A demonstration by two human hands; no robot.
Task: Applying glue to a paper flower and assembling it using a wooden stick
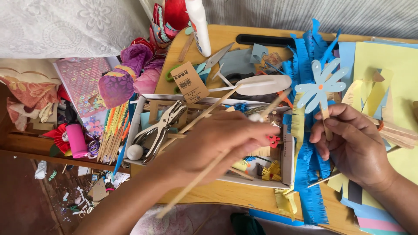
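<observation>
Left hand (pixel 222 146) gripping a stick (pixel 191 185), blocking the tray (pixel 287 161) holding a punch (pixel 161 128); right hand (pixel 352 143) pinching a paper flower (pixel 320 87).

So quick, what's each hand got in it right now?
Left hand: closed on a thin wooden stick.
Right hand: closed on the stick of a pale blue paper flower.

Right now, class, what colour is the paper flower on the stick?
Pale blue paper flower with an orange centre, held in the right hand; head view.
</observation>
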